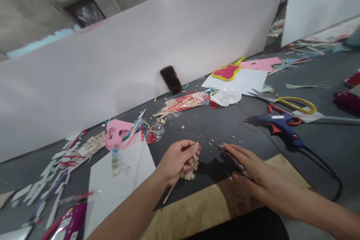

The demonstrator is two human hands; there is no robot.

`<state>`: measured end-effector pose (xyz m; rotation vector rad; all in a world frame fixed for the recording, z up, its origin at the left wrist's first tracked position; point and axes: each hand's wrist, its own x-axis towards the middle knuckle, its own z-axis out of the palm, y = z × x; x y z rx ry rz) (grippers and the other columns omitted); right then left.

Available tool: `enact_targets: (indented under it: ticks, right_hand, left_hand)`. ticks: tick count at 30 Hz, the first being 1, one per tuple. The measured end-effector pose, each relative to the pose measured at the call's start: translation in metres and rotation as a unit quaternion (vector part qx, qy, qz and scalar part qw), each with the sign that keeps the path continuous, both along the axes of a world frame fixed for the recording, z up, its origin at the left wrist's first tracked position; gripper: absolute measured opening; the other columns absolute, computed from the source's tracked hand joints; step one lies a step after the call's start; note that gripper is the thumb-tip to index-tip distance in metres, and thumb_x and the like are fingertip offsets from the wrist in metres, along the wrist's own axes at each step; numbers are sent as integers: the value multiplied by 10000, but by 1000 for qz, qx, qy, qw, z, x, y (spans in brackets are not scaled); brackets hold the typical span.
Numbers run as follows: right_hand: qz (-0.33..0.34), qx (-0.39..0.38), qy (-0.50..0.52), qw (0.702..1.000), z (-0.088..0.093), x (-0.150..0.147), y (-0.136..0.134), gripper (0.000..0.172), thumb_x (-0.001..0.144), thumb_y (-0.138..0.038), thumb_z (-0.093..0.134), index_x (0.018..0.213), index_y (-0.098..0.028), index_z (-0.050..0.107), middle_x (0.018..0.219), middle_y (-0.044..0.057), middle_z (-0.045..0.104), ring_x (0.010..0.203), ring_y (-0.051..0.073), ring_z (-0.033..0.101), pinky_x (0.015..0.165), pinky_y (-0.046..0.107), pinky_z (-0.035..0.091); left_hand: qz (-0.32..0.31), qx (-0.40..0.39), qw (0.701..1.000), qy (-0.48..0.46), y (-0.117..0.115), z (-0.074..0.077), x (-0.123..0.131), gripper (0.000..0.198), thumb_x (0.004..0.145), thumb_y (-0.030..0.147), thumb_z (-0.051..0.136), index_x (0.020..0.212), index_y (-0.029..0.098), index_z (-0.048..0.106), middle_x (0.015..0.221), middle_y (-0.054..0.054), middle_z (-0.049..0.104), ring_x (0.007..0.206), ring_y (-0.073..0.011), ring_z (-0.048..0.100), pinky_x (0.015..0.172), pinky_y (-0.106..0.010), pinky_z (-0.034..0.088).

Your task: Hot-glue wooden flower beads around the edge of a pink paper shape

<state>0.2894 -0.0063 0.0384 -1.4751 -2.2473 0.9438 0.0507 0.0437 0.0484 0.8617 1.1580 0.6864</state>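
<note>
My left hand (180, 161) is closed around a thin wooden stick (169, 194), whose lower end sticks out below the palm. Small beige flower-shaped pieces (189, 176) edge something pink under the fingers. A tiny pale bit shows at the thumb and fingertips. To the right, my right hand (254, 174) grips a slim metal tool (234, 161), perhaps tweezers or pliers; the fingers hide most of it. Its narrow tip points toward my left hand, with small beige bits (210, 142) by it. The two hands are apart, above the dark table.
Ahead lie bagged red-and-wood sticks (185, 103), a leaning phone (171, 79) and white tissue (226, 97). Yellow-handled scissors (298, 104) and a blue glue gun (284, 123) with its cord sit right. White paper (118, 183) and a pink mask-shaped cutout (116, 135) lie left. A white partition (135, 45) stands behind.
</note>
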Motion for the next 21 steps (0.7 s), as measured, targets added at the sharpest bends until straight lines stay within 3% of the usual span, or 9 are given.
enact_targets:
  ticks: [7, 14, 21]
  right_hand:
    - [9, 74, -82, 994, -8, -11, -6, 586, 893, -292, 415, 1460, -164, 338, 1474, 130, 396, 1291, 288, 454, 1006, 473, 455]
    - [22, 66, -113, 991, -7, -12, -5, 603, 875, -260, 427, 1456, -129, 338, 1490, 142, 362, 1305, 297, 435, 1020, 471, 438]
    - [20, 30, -59, 998, -4, -14, -4, 581, 872, -209, 395, 1447, -136, 359, 1350, 158, 537, 1180, 271, 544, 941, 451, 491]
  left_hand:
    - [-13, 1, 1000, -17, -4, -4, 5, 387, 698, 480, 746, 740, 140, 566, 492, 83, 432, 379, -3, 287, 391, -152, 194]
    - [-16, 17, 1000, -17, -6, 2, 9, 379, 671, 450, 768, 728, 134, 566, 506, 77, 454, 398, -9, 319, 404, -159, 213]
    - [-44, 10, 999, 22, -3, -2, 10, 408, 665, 504, 746, 730, 149, 558, 482, 85, 437, 387, -20, 314, 407, -175, 228]
